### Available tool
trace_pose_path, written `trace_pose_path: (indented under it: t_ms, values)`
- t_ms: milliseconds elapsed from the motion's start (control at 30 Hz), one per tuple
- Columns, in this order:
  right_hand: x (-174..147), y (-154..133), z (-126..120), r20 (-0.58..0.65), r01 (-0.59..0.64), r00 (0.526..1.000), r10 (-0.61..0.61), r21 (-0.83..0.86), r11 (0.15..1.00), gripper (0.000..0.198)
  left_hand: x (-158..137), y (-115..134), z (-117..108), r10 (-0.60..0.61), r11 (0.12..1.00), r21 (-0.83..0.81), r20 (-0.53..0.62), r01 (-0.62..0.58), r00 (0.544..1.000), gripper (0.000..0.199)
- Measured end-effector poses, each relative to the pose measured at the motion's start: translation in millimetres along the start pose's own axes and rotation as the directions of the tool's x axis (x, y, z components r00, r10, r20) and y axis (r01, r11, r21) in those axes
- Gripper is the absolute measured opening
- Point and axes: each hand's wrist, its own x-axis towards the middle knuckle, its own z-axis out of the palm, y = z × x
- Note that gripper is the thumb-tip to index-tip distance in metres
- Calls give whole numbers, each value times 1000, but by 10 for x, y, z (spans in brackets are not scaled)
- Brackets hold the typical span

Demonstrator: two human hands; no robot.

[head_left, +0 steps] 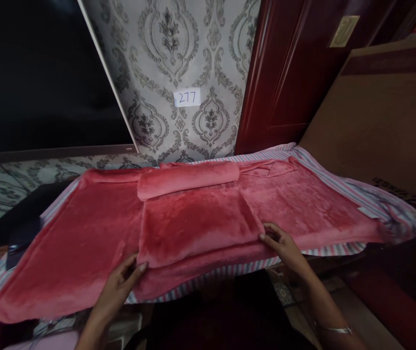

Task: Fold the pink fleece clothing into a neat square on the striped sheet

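A pink plush cloth (pixel 200 218) lies spread out wide; whether it is a blanket or a garment I cannot tell. Its middle part is folded into a rectangular panel, with a thick rolled fold (pixel 189 180) along the far side. My left hand (pixel 122 279) pinches the near left corner of that panel between thumb and fingers. At the panel's near right corner, my right hand (pixel 280 245) grips the edge in the same way. Beneath the plush is a striped cloth (pixel 353 192), showing along the borders. A small white tag (pixel 369 212) lies near the right end.
A large dark screen (pixel 47 73) stands at the back left, before patterned wallpaper (pixel 211 58) bearing a paper marked 277 (pixel 187 97). A dark red door panel (pixel 284 68) and a big cardboard box (pixel 383 112) border the right. A black item (pixel 25 209) sits at far left.
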Motion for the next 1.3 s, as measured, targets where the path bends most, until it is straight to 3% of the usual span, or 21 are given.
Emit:
trace_pose_path:
  t_ms: [100,167,267,400,467,667,833,1000,1300]
  values:
    - [-3,-5,57,59,-92,995,86,122,988,57,-14,2,55,-70,997,-33,103,74,992,61]
    - [25,-13,113,87,-132,989,119,168,977,63,-4,4,110,-88,993,-69,111,96,990,61]
    - [85,-60,174,99,-154,985,138,176,972,66,27,37,169,-87,985,-147,24,90,996,63]
    - [113,-152,174,20,-98,995,96,132,986,57,31,105,128,-39,974,-226,-126,10,991,59]
    - [94,-165,156,-13,-78,997,80,135,988,56,7,106,80,-34,976,-218,-141,3,989,59]
    - [28,-64,129,-1,-157,987,159,137,978,58,-95,-19,67,-151,981,-124,-2,149,989,61]
    - [19,-25,130,-45,-177,981,186,160,971,58,-113,-5,76,-193,968,-173,-38,184,980,62]
    - [13,-10,151,-109,-179,974,199,168,969,59,-51,36,75,-163,982,-105,-62,156,985,64]
    - [18,-12,159,-102,-143,982,160,157,977,57,-38,-31,103,-132,985,-123,-100,119,986,62]
